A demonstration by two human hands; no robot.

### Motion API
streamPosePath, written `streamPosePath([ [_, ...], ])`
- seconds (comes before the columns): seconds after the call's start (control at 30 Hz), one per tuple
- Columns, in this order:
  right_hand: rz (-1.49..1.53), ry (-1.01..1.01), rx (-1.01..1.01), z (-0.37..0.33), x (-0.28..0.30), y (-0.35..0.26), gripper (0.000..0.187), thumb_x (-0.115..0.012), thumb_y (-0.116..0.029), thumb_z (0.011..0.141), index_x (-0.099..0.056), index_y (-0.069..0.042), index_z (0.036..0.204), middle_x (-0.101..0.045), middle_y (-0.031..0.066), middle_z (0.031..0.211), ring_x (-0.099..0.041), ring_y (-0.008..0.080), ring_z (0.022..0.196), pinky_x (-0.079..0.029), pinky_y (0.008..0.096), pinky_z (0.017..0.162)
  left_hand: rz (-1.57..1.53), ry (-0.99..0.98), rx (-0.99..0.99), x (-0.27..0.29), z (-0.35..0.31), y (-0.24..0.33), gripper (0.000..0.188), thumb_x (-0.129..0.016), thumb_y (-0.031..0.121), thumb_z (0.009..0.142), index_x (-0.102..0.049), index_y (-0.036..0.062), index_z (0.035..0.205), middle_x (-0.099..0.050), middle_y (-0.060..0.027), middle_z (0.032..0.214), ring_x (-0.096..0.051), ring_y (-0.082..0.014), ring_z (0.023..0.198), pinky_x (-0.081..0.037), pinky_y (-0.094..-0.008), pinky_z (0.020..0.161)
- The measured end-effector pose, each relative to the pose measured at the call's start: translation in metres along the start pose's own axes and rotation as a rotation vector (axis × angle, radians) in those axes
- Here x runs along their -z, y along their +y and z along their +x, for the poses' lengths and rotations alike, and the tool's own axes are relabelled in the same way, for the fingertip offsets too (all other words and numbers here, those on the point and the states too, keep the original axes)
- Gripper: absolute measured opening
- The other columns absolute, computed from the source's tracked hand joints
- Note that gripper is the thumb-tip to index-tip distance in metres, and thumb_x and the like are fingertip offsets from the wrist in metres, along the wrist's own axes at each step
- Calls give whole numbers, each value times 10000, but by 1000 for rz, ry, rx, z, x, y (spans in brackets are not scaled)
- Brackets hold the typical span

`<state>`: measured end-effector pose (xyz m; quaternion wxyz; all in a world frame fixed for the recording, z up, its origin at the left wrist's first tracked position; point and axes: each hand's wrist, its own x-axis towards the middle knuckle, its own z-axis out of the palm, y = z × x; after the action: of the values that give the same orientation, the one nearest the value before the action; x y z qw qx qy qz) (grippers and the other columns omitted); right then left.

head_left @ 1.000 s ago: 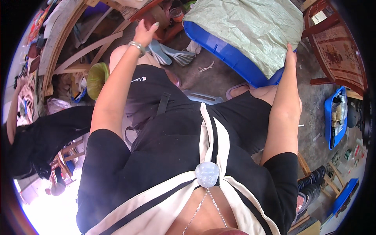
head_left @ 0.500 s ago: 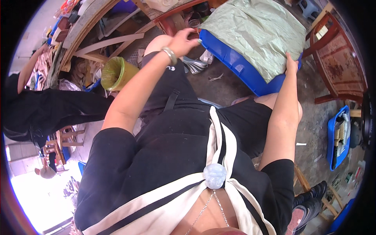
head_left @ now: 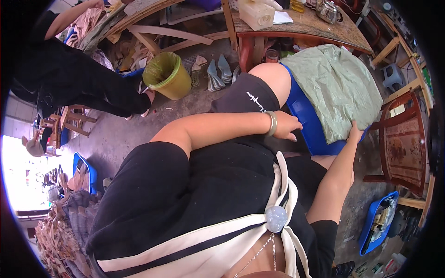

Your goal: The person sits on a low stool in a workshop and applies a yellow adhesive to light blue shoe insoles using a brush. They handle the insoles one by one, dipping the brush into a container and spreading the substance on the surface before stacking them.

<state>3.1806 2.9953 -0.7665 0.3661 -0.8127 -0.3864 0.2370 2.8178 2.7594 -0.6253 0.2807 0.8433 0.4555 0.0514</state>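
Note:
A blue plastic tub (head_left: 308,125) rests in front of my lap, mostly covered by a pale green woven plastic sheet (head_left: 336,88). My right hand (head_left: 355,133) grips the tub's near right edge, its thumb up against the sheet; the fingers underneath are hidden. My left hand (head_left: 288,126), with a pale bangle (head_left: 271,124) at the wrist, hovers beside the tub's left side. Its thumb and forefinger are apart, and nothing shows between them. What lies under the sheet cannot be seen.
A stone-topped table (head_left: 296,32) bears a metal teapot (head_left: 328,12) and a white plastic jug (head_left: 256,15). A yellow bin (head_left: 169,76) and shoe-shaped pieces (head_left: 218,74) are on the floor. A wooden chair (head_left: 405,143) and blue tray (head_left: 378,227) stand right; another person (head_left: 83,88) is left.
My left hand has come off the tub's far left corner and moved back toward my lap. My right hand keeps its grip. The view has swung, showing more of the table and the left side.

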Motion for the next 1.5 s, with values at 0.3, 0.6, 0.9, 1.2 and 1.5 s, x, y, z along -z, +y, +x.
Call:
streamPosePath([
  [0.3, -53, -69, 15, -27, 18, -8, 925, -696, -471, 723, -332, 25, 1413, -430, 229, 1394, -452, 325, 1265, -363, 358, 1028, -27, -14, -30, -4, -7, -13, 492, -606, 377, 867, -529, 76, 1248, -584, -150, 1165, -577, -331, 1060, -465, -418, 898],
  [0.6, -86, -123, 84, -31, 29, 7, 837, -692, -466, 742, -400, -18, 1387, -491, 239, 1333, -502, 352, 1213, -414, 414, 984, -33, -35, 11, -10, -11, -35, 461, -604, 368, 870, -531, 98, 1236, -569, -135, 1187, -583, -332, 1040, -479, -415, 866],
  [0.9, -160, -161, 136, -52, 26, -4, 788, -651, -456, 772, -418, 29, 1348, -488, 287, 1301, -481, 404, 1203, -379, 420, 1017, -62, 68, 90, 9, -6, -80, 445, -639, 320, 848, -559, 70, 1207, -594, -150, 1163, -582, -313, 1046, -465, -389, 891],
  [1.2, -201, 101, 124, -64, 39, -8, 555, -748, -429, 707, -645, -18, 1066, -627, 214, 1082, -599, 349, 1026, -479, 426, 878, 100, 481, -51, 51, 91, -118, 580, -696, 276, 789, -478, 52, 1278, -494, -180, 1288, -461, -361, 1192, -379, -424, 1000],
  [1.5, -112, 199, -2, -63, 43, -20, 264, -719, -283, 711, -616, -47, 766, -649, 147, 790, -620, 310, 752, -478, 401, 707, 160, 151, 110, 53, 145, -169, 623, -655, 357, 823, -435, 148, 1367, -361, -145, 1443, -414, -344, 1270, -312, -515, 1032],
])
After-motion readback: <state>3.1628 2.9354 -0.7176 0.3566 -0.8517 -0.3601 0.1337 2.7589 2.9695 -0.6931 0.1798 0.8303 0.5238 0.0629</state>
